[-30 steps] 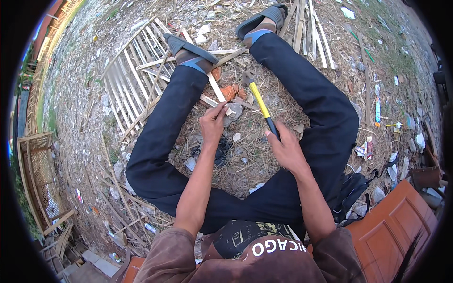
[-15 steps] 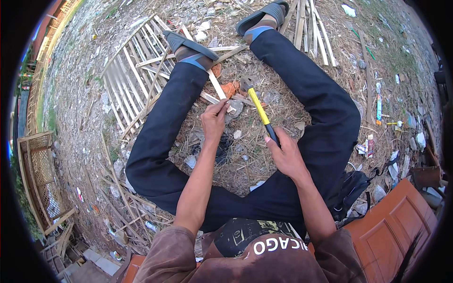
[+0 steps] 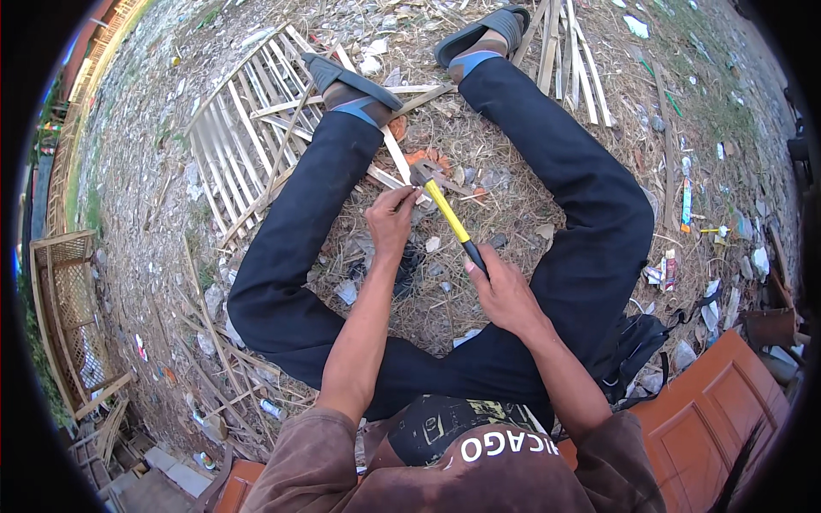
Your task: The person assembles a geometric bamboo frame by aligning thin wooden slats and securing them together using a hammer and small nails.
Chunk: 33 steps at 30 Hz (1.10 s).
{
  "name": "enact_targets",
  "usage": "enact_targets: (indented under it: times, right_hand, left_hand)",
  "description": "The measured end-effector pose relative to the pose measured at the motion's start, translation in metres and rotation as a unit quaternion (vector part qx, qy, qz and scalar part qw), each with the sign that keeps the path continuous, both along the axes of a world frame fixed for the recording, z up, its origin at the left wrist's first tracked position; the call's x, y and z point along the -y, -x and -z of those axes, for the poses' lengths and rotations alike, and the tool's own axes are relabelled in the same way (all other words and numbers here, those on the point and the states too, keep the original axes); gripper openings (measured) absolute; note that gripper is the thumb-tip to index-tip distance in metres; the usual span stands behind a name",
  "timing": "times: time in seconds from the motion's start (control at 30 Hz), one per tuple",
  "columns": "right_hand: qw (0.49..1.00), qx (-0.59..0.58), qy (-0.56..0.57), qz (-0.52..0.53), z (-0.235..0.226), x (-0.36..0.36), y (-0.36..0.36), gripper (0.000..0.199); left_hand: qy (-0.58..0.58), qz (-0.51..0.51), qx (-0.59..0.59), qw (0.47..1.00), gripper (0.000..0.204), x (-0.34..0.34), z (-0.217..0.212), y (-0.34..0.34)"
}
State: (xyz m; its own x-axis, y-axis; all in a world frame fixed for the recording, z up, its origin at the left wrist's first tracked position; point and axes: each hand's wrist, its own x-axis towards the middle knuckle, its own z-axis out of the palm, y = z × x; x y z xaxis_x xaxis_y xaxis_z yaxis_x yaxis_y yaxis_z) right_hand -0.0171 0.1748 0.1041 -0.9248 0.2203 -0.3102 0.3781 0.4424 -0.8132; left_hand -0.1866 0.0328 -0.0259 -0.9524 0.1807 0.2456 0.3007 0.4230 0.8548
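Near the frame's centre, the right hand (image 3: pixel 503 291) grips a hammer (image 3: pixel 446 212); the left hand (image 3: pixel 391 221) pinches something too small to identify beside a wooden strip (image 3: pixel 395 157).

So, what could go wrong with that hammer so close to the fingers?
Fingers could get hurt: the head of the yellow-handled hammer in the right hand looks very near the fingertips of the left hand, so a missed hit might land on them. The wooden slat beside those fingertips could also wobble, because the ground around it looks bumpy and littered.
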Motion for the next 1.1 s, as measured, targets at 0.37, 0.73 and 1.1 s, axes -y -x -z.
enact_targets:
  times: [0.37,0.73,1.1]
  right_hand:
    - [0.999,-0.008,-0.035,-0.007,-0.005,0.003,0.013,0.022]
    - [0.999,-0.012,-0.036,-0.009,-0.006,0.008,0.015,0.022]
    - [0.999,-0.029,-0.038,0.004,-0.007,0.007,0.018,0.019]
  left_hand:
    - [-0.023,0.013,-0.003,1.0,0.015,0.0,0.004,0.002]
    - [-0.023,0.014,-0.006,1.0,0.014,0.0,0.005,0.001]
    - [-0.035,0.003,0.003,0.999,0.014,0.002,0.006,-0.003]
